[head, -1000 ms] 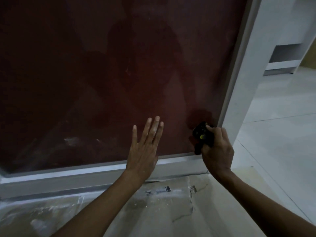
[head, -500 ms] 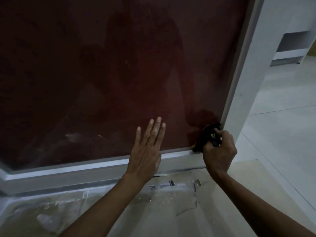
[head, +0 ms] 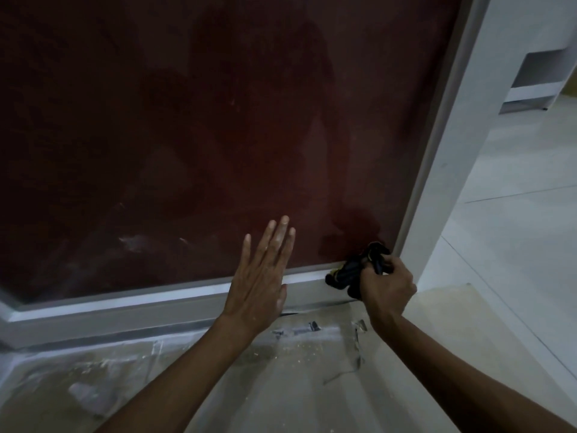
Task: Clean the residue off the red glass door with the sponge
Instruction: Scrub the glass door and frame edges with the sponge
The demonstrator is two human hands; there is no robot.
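The right hand [head: 387,284] hides part of the dark sponge [head: 352,270]; the glass door [head: 187,135] runs past the top edge

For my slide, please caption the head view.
Right hand scrubs dark sponge at red glass door corner; left hand lies flat.

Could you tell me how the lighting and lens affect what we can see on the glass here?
Head view: dim light, so the red glass door reads near-black with faint reflections; the sponge in the right hand is a dark shape; wide-angle lens bows the frame.

left hand [head: 259,276] flat on glass door [head: 187,135], sponge [head: 356,270] to its right at bottom corner
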